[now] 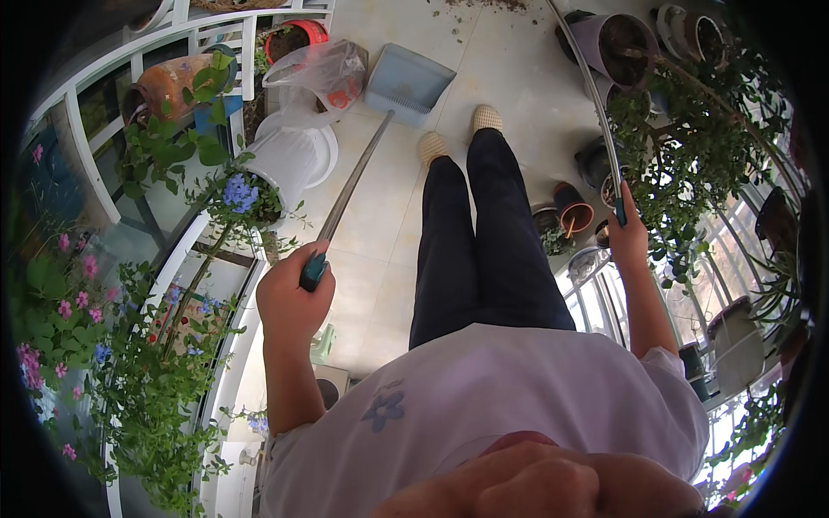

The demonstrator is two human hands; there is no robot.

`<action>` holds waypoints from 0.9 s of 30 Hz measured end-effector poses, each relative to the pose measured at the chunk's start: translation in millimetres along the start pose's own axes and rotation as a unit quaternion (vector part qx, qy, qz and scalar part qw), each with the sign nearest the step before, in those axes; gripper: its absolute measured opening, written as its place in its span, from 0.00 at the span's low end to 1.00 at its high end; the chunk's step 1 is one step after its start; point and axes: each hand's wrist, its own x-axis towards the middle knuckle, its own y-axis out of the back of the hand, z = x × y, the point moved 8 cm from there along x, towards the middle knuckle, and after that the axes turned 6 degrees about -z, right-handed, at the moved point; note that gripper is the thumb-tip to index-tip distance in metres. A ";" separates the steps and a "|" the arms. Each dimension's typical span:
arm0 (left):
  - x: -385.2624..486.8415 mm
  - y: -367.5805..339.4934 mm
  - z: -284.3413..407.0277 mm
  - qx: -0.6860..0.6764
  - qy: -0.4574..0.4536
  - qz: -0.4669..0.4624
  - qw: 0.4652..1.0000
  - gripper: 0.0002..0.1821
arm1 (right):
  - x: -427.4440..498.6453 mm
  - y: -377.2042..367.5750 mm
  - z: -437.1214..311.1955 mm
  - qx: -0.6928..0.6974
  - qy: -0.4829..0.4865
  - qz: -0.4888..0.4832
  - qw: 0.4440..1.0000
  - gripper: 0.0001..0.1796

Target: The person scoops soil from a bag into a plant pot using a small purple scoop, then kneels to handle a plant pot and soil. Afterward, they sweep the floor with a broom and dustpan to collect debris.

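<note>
My left hand (pixel 295 298) is wrapped around the dark green grip of a long metal handle (pixel 356 175). That handle runs down to a grey-blue dustpan (pixel 405 81), which rests on the tiled floor ahead of my feet. On the other side, my right hand (pixel 627 236) grips the green end of a second metal pole (pixel 599 110). The pole rises past the top edge of the picture, so its far end is hidden. A scatter of dark soil (pixel 495 5) lies on the tiles at the top of the view.
Left of the dustpan are a clear plastic bag (pixel 324 74), a red pot (pixel 295 40) and a white pot (pixel 285 158) with blue flowers. To my right stand a lilac pot (pixel 605 45), an orange-brown pot (pixel 573 210) and a leafy plant (pixel 673 142) beside a white railing.
</note>
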 end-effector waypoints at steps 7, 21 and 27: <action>-19.2 -2.5 -7.0 0.136 0.064 -0.037 0.988 0.26 | 48.6 -49.3 -19.1 0.060 0.076 0.051 0.994 0.35; -38.8 -52.9 108.8 0.038 -0.166 0.114 0.979 0.27 | 39.8 -212.2 -58.7 0.526 -0.109 -0.242 0.808 0.11; 185.3 -291.3 85.5 -0.424 0.052 0.078 0.901 0.10 | 41.0 -244.8 -59.9 0.626 -0.126 -0.257 0.725 0.09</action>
